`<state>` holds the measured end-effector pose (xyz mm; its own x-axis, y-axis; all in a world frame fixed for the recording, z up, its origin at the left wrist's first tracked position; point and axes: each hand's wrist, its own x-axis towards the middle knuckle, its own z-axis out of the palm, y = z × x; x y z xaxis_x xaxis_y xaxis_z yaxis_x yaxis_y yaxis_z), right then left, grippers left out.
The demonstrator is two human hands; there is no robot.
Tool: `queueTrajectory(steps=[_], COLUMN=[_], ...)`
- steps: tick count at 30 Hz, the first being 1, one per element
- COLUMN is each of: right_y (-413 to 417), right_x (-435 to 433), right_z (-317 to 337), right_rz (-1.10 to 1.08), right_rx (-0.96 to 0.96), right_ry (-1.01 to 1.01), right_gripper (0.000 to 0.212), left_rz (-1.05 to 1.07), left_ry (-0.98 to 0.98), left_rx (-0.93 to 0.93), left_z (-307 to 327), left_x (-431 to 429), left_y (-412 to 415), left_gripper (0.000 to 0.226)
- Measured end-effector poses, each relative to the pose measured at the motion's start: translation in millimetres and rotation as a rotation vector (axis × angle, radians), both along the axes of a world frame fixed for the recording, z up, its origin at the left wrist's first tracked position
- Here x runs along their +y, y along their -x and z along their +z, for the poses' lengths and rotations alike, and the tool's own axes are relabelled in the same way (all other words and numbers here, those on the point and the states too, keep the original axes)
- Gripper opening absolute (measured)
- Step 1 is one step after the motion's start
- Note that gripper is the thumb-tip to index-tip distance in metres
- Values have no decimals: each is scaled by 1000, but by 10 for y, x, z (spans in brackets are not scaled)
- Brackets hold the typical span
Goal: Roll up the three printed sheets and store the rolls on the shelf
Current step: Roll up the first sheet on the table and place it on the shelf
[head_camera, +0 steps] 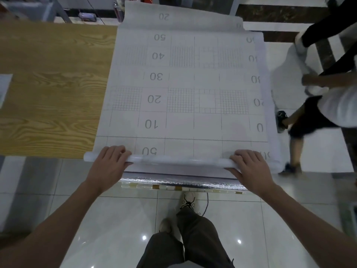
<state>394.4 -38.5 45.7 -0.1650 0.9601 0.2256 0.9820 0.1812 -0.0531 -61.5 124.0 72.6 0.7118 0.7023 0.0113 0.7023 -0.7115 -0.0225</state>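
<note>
Roll (179,160) lies under left hand (110,163), right hand (249,167).

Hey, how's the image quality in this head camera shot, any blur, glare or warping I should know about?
Head view: wide-angle warping bows the wooden table edge and floor tile lines; the second person at right is motion-blurred; ceiling lights glare as bright spots on the glossy white floor tiles; the white gridded printed sheet and both hands, left and right, are fairly sharp, with even lighting.
</note>
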Motion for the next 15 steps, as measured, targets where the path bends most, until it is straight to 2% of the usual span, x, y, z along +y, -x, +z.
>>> queueTrajectory(steps=[3,7,12,15], right_y=[-11,-77,-149,-201], right_x=[1,27,116,123], right_z=[2,31,42,40], right_rz=[-33,-22,61,86], right_rx=[-44,29,40,-7], right_ry=[14,98,53,36], right_gripper=[47,58,43,46], left_rz=[35,-12,34,74], left_ry=[40,82,-6,-3], left_rx=[-28,-48,-61,-40], left_z=[-20,-4,14,-42], left_x=[-45,1,-25,-76], left_y=[-7,-22,-96,-114], left_gripper=[49,51,47,45])
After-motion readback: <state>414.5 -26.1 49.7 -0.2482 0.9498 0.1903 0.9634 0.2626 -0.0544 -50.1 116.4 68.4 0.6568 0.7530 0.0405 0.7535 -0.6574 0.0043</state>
